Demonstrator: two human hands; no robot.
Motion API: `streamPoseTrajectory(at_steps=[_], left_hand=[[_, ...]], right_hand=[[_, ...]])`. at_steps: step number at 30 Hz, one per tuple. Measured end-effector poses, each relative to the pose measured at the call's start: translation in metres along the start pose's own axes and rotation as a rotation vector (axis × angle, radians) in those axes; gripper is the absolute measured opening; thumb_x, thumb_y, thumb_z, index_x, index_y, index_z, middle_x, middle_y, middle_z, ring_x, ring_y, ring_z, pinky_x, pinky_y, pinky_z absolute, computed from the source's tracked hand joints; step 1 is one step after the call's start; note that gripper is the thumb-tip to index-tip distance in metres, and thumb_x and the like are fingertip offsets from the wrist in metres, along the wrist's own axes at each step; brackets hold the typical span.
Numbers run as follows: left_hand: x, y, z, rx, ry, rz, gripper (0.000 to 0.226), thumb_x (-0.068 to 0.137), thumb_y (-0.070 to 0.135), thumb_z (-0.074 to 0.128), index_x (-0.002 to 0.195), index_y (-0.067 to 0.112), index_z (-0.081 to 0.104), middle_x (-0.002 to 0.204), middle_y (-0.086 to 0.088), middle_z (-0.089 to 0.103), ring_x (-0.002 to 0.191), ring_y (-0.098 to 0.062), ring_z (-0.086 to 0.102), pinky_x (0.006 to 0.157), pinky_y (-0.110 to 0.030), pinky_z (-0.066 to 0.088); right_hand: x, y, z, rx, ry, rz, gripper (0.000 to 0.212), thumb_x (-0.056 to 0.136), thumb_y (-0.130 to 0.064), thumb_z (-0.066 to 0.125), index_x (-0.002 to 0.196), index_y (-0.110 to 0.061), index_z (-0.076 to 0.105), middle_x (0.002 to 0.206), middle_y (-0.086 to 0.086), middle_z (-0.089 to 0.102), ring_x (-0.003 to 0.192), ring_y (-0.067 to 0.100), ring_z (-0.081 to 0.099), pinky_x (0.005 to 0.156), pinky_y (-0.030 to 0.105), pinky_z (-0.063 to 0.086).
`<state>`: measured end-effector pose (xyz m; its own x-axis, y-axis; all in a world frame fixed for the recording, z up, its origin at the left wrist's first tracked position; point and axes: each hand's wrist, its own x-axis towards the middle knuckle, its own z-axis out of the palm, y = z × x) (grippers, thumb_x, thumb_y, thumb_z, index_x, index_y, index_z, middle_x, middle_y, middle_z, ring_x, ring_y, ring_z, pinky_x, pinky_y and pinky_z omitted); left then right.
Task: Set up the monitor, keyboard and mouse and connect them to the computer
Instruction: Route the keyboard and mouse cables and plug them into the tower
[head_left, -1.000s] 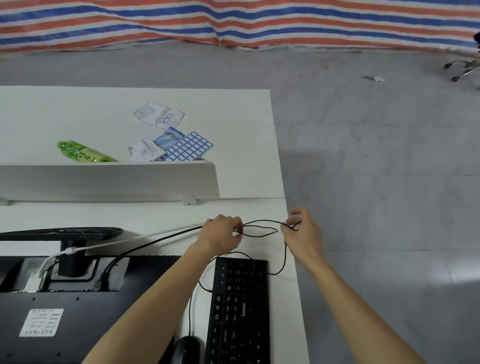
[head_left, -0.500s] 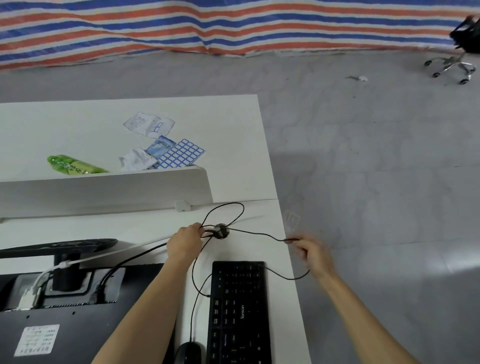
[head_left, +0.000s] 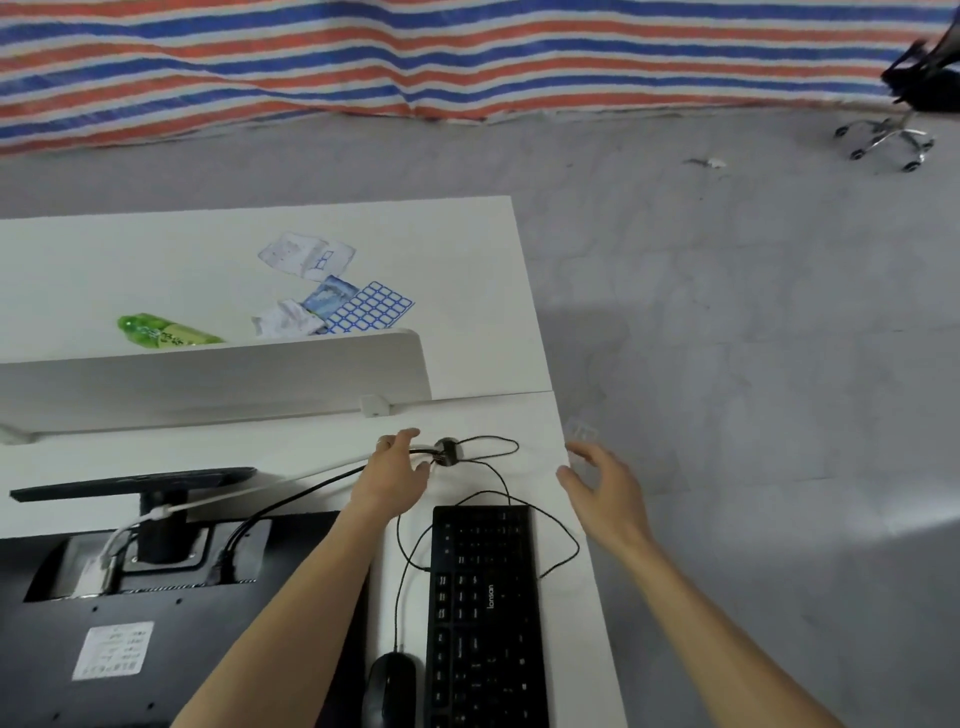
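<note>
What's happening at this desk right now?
A person is sorting the thin black cables looped behind the keyboard. The left hand lies on them by a small dark round piece; whether it grips is unclear. The right hand hovers open past the desk edge, holding nothing. The monitor lies face down, leads plugged in; the mouse sits beside the keyboard.

Soft, even light; a glare patch on the floor (head_left: 883, 525) at right. Edges bow outward; the right hand (head_left: 605, 486) blurs.
</note>
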<state>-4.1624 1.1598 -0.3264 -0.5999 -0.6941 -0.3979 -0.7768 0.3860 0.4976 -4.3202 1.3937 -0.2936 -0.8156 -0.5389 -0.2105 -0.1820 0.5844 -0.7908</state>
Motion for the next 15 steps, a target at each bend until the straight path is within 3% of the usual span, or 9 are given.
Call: streamPoseTrajectory(at_steps=[2,6,11,15], left_hand=[[-0.021,-0.012,-0.005,0.003,-0.003,0.004,0.054,0.098,0.03,0.053,0.148,0.024,0.036,0.151,-0.007,0.035,0.125,-0.028,0.052,0.1,-0.041,0.046],[-0.071,-0.033,-0.001,0.011,-0.055,0.044,0.05,0.1,0.032,0.05,0.147,0.025,0.038,0.151,-0.003,0.034,0.117,-0.022,0.057,0.09,-0.036,0.046],[-0.148,-0.058,0.029,-0.048,-0.204,0.177,0.047,0.1,0.033,0.05,0.146,0.026,0.041,0.146,-0.001,0.042,0.111,-0.016,0.057,0.092,-0.033,0.05],[-0.205,-0.074,0.059,-0.04,-0.299,0.254,0.044,0.099,0.034,0.05,0.142,0.028,0.044,0.135,0.001,0.049,0.113,-0.018,0.058,0.097,-0.04,0.051]], right_hand=[[-0.023,0.001,-0.001,0.01,0.054,0.047,0.028,0.092,-0.023,0.066,0.12,-0.022,0.064,0.119,-0.01,0.064,0.117,0.01,0.054,0.103,0.032,0.042],[-0.091,0.021,0.0,-0.02,0.088,0.171,0.024,0.092,-0.019,0.066,0.115,-0.016,0.065,0.114,-0.002,0.068,0.114,0.017,0.06,0.093,0.03,0.044],[-0.18,0.038,0.03,-0.081,0.062,0.227,0.02,0.094,-0.018,0.063,0.114,-0.02,0.066,0.109,-0.01,0.068,0.11,0.012,0.063,0.089,0.02,0.039],[-0.239,0.046,0.061,-0.118,0.0,0.203,0.017,0.094,-0.019,0.062,0.109,-0.024,0.067,0.108,-0.011,0.068,0.106,0.008,0.063,0.084,0.015,0.04]])
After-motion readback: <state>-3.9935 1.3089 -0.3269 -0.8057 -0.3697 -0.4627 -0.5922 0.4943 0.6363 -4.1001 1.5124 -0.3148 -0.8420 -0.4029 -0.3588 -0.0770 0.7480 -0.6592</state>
